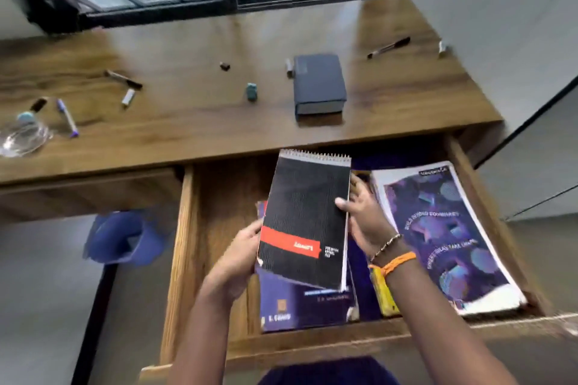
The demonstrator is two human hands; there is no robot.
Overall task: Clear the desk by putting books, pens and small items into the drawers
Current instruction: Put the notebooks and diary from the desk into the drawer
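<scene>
Holding black spiral-bound notepad with red band (305,222) over open wooden drawer (187,228) — left hand (240,255) grips 9 o'clock edge, right hand (364,216) pinches 3 o'clock edge.

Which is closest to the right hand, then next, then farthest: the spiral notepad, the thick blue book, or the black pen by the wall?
From the right hand:
1. Spiral notepad, held over the open drawer.
2. Thick blue book, mid-desk.
3. Black pen, far right of the desk.
</scene>
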